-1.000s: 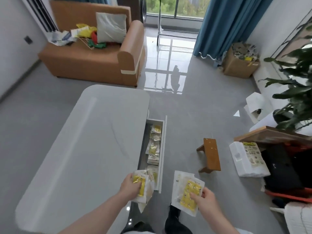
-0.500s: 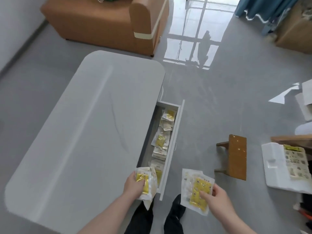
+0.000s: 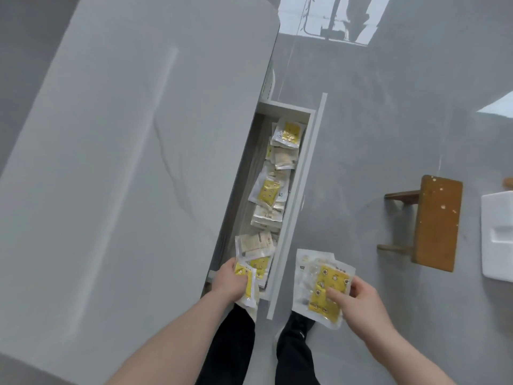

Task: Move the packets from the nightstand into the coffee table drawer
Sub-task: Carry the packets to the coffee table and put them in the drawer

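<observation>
The white coffee table (image 3: pixel 116 168) has its drawer (image 3: pixel 301 190) pulled open on the right side. Several clear packets with yellow contents (image 3: pixel 268 190) lie in a row inside it. My left hand (image 3: pixel 229 282) grips a small bunch of packets (image 3: pixel 247 284) over the near end of the drawer. To the right of the drawer front, above the floor, my right hand (image 3: pixel 358 301) holds a fanned stack of packets (image 3: pixel 322 287). The nightstand is out of view.
A small wooden stool (image 3: pixel 435 220) stands on the grey floor to the right. Part of a white foam tray (image 3: pixel 497 234) shows at the right edge. My dark trousers and shoes (image 3: pixel 294 326) are below the drawer's near end.
The camera has tilted down and come closer to the table. My left hand with its packets has lowered toward the drawer's near end. My right hand keeps its stack beside the drawer front.
</observation>
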Motion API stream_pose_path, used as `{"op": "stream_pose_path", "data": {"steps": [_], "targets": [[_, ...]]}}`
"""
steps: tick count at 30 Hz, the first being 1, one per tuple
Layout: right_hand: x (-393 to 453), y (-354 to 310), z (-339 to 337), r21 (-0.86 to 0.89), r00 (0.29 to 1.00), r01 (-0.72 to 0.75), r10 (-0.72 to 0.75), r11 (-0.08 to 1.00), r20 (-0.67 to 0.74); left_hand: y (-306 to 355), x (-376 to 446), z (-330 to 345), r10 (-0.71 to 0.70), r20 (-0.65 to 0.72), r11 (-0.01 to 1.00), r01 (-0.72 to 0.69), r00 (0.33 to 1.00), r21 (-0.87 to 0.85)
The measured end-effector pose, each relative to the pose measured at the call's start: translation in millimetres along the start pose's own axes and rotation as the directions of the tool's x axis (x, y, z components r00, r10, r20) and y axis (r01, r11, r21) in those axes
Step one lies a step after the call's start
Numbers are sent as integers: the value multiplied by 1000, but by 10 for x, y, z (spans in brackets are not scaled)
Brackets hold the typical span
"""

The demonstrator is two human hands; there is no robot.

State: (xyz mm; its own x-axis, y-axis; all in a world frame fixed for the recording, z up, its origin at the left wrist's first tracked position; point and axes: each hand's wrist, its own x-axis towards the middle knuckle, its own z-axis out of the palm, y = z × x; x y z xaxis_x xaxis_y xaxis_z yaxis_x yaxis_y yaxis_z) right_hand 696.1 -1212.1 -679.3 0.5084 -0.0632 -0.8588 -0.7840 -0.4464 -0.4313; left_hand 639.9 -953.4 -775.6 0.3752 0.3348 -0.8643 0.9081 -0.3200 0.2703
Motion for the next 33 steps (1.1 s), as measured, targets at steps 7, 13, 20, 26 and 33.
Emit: {"op": "stream_pose_path", "data": {"steps": [7, 13, 20, 26, 33], "targets": [[50, 12, 25, 8, 999, -46, 46, 999, 13, -202, -76, 49, 62, -23, 994, -60, 998, 92], [132, -75, 34, 24, 999, -35, 34, 999, 24, -20, 107, -107, 130, -93, 991, -132, 987, -18], [235, -49, 111, 42, 999, -30, 29, 999, 34, 213, 419, -16, 49, -102, 997, -54, 994, -50], [239, 26, 119, 52, 997, -56, 54, 997, 49, 56, 460, 141, -32, -139, 997, 22, 990, -72], [305, 39, 107, 54, 998, -52, 50, 997, 45, 46, 500, 24, 112, -30, 976, -104, 993, 193]]}}
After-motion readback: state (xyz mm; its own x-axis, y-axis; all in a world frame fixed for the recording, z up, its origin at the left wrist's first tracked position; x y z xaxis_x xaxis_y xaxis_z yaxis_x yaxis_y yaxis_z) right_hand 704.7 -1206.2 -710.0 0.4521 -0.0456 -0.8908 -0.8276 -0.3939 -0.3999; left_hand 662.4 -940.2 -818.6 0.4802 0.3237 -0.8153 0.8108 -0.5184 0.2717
